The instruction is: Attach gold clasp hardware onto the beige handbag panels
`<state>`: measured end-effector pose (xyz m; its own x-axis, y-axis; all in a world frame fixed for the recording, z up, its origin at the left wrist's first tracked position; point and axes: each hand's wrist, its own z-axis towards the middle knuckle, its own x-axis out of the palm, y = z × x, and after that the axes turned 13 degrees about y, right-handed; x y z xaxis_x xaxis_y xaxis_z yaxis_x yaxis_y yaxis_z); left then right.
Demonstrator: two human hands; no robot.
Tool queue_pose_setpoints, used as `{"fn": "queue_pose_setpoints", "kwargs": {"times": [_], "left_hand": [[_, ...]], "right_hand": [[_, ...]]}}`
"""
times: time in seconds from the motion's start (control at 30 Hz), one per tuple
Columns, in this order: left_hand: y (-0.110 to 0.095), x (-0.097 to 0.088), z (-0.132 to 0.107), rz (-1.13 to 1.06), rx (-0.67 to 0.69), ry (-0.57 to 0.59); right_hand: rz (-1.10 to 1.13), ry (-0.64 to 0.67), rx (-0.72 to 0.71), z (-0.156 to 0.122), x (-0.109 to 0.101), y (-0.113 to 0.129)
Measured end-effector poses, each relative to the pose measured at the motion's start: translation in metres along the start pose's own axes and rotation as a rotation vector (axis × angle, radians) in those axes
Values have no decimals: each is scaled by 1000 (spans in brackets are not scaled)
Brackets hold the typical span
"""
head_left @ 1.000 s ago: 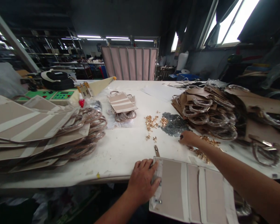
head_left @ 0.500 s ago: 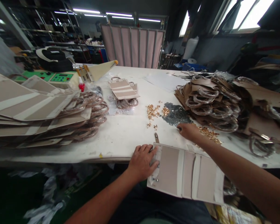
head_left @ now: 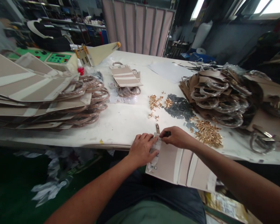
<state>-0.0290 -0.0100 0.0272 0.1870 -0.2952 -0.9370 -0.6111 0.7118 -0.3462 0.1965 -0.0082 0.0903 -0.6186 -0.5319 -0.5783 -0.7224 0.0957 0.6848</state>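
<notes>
A flat beige bag panel (head_left: 168, 161) with white strips lies in front of me, hanging over the table's front edge. My left hand (head_left: 142, 150) rests on its left end, fingers spread and thumb lying on the panel. My right hand (head_left: 177, 137) is closed in a pinch at the panel's top left corner, close to the left fingertips. Something small and dark shows at its fingers, too hidden to name. Small metal fittings (head_left: 155, 167) show on the panel's left end. A narrow metal strip (head_left: 157, 128) lies just beyond that corner.
Gold fittings (head_left: 207, 133) and thin dark grey pieces (head_left: 180, 106) are heaped on the white table (head_left: 126, 124). Stacked bag panels with wrapped handles (head_left: 37, 81) stand left; more wrapped bag pieces (head_left: 214, 90) are piled right. A smaller stack (head_left: 124, 76) sits behind.
My right hand has moved left and nearer, from beside the grey pieces to the panel's corner. My left hand stays on the panel. The view has tilted down.
</notes>
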Motion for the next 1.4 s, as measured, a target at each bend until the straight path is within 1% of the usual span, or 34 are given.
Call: {"fn": "queue_pose_setpoints", "kwargs": {"times": [0.1,0.17,0.27,0.47,0.63,0.77,0.9,1.0,1.07,1.13,1.23,1.33,1.4], "left_hand": [[0,0,1,-23,-10,-1],[0,0,2,-33,-22,-3],[1,1,2,-50,-33,-1],[-1,-3,2,-67,-25,-3],[-1,-5,2,-85,-25,-4],[0,-3,4,-92,-44,-29],[-1,-2,12,-124,-77,-55],[-1,-6,22,-171,-158,-49],[1,-12,31,-230,-244,18],[5,-20,42,-284,-305,130],[11,-37,60,-295,-303,275],[12,-50,74,-270,-285,368],[11,-55,81,-279,-295,407]], "right_hand": [[-65,-16,18,8,2,2],[-79,-39,37,13,5,1],[-122,-83,25,18,11,-4],[-231,-127,4,18,22,-8],[-317,-138,30,17,25,-6],[-403,-175,38,18,27,-7],[-383,-196,33,18,29,-9],[-342,-206,33,17,29,-9],[-300,-197,38,18,26,-8],[-254,-181,47,19,23,-8],[-196,-165,55,21,19,-9],[-150,-164,47,22,18,-12],[-119,-165,37,22,19,-16]]}}
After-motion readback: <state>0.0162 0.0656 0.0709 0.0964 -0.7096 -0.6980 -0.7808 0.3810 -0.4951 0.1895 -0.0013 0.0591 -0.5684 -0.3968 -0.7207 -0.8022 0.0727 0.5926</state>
